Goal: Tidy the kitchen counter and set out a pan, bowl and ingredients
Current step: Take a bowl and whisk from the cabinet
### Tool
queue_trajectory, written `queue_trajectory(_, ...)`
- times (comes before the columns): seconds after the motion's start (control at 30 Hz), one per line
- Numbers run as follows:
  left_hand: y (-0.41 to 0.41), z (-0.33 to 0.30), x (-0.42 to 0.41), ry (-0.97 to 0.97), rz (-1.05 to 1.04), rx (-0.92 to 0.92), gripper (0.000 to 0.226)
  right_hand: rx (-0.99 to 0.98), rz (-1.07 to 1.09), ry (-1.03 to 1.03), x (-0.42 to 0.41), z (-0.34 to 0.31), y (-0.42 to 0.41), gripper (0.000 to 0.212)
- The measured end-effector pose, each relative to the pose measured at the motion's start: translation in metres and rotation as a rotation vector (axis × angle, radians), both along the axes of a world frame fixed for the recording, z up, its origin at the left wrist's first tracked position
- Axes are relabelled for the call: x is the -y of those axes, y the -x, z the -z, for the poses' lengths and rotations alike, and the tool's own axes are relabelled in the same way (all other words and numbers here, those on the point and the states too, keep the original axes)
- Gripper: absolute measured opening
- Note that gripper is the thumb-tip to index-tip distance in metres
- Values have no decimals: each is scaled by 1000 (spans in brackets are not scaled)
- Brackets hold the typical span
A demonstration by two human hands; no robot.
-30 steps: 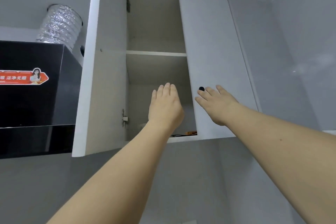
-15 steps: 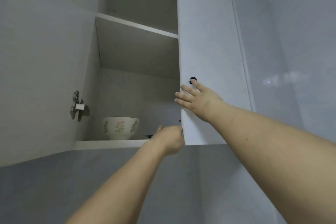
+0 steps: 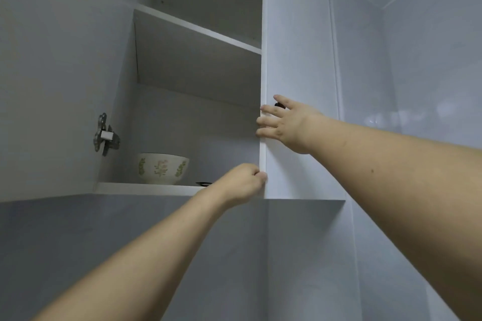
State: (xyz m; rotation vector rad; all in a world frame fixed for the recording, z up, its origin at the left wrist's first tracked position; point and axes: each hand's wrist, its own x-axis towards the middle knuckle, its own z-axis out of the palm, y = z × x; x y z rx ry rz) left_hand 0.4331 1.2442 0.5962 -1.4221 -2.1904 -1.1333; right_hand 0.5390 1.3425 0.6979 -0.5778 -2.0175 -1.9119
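The lower edge of the right cabinet door is being pinched by the curled left hand, while its edge is being touched by the right hand's straight fingers. A floral bowl is sitting on the bottom shelf; no writing is being shown.

a home kitchen: a white wall cabinet hangs high on a pale glossy wall, its left door open on a metal hinge, with plain shelves inside and a floral ceramic bowl on the lower one.
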Motion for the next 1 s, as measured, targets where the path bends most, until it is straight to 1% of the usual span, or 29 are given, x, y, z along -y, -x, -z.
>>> queue_trajectory(0.2,-45,-11,4,13,-13,-3,49,36,74,32,19,-4,-51,80)
queue_trajectory(0.3,-71,-12,-2,-12,5,-7,46,38,130,44,21,-3,-84,77)
queue_trajectory(0.4,-95,-11,-11,-61,42,30,47,39,187,57,22,-2,-113,80)
queue_trajectory(0.5,-116,-8,-24,-113,88,63,37,36,256,58,20,-2,-134,80)
queue_trajectory(0.57,-130,-6,-34,-142,109,71,43,39,294,65,17,-3,-150,78)
queue_trajectory(0.63,-142,-6,-45,-138,113,61,46,38,372,74,16,-3,-165,79)
queue_trajectory(0.73,-149,-13,-58,-60,139,76,37,44,497,78,17,-5,-178,83)
queue_trajectory(0.77,-148,-16,-63,-19,164,97,38,49,534,87,18,-6,-182,83)
queue_trajectory(0.8,-146,-18,-67,17,183,127,45,55,560,100,20,-6,-183,83)
queue_trajectory(0.9,-144,-24,-75,70,221,196,85,43,633,150,22,-7,-188,81)
queue_trajectory(0.93,-143,-25,-79,71,235,207,95,41,664,146,22,-8,-188,80)
queue_trajectory(1.0,-140,-27,-86,64,256,219,110,33,694,138,19,-9,-190,81)
